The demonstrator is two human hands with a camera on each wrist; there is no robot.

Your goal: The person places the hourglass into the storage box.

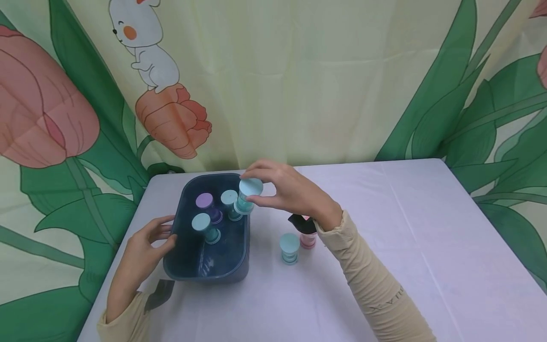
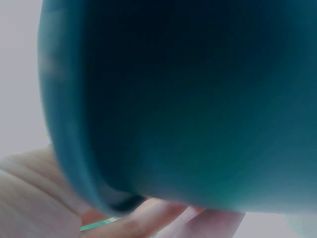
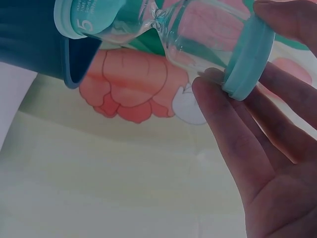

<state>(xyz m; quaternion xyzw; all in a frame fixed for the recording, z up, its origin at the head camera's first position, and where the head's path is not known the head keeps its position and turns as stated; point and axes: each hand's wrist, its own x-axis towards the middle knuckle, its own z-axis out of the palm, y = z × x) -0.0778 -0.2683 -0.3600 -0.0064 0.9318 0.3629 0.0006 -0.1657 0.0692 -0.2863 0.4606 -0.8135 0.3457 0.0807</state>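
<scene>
My right hand [image 1: 284, 187] pinches a teal sand timer [image 1: 250, 188] by its upper cap, over the bin's right far rim. In the right wrist view, the sand timer [image 3: 163, 25] has clear glass bulbs, teal sand and a "5" at its far end, which overlaps the bin's edge. My left hand [image 1: 143, 249] rests against the left side of the dark blue bin [image 1: 245, 268], thumb and fingers spread. Inside the bin are a purple sand timer [image 1: 204, 200] and two teal ones, a near one [image 1: 201, 222] and a far one [image 1: 229, 197].
On the white-covered table [image 1: 384, 237], right of the bin, stand another teal sand timer [image 1: 289, 243] and a pink sand timer [image 1: 308, 240], partly hidden by a dark strap part at my right wrist. A printed curtain [image 1: 299, 95] hangs behind the table.
</scene>
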